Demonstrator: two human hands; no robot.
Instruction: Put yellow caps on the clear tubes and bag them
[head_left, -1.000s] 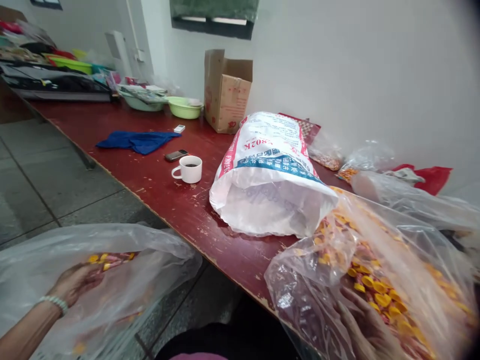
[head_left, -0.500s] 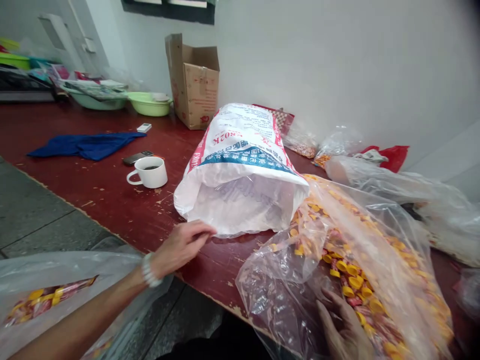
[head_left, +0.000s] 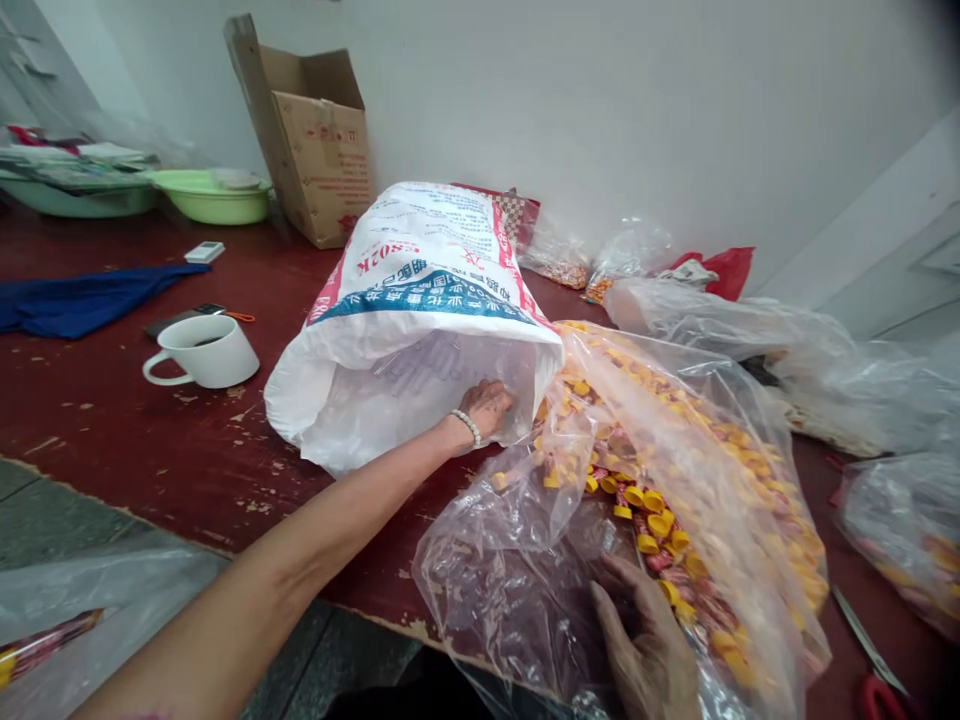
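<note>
My left hand [head_left: 486, 408], with a beaded bracelet at the wrist, is at the mouth of a white printed woven sack [head_left: 442, 270], by its right inner side. Its fingers are curled closed, and what they hold, if anything, is hidden. The sack lies on its side with its opening towards me. My right hand [head_left: 646, 640] rests in the mouth of a large clear plastic bag [head_left: 510, 560], thumb and fingers apart, holding nothing visible. Beside it in that bag lie many small red-wrapped pieces with yellow caps [head_left: 664, 525].
On the dark red table [head_left: 217, 470] stand a white mug [head_left: 217, 352] and a cardboard box [head_left: 326, 150]. A blue cloth [head_left: 82, 295] lies left. Red-handled scissors [head_left: 874, 650] and another clear bag [head_left: 911, 530] are at the right. Another plastic bag [head_left: 150, 600] hangs below the table edge.
My left hand has moved right, from the sack's lower left rim to its right inner side. My right hand stays at the clear bag. The view has turned right, bringing the scissors into sight.
</note>
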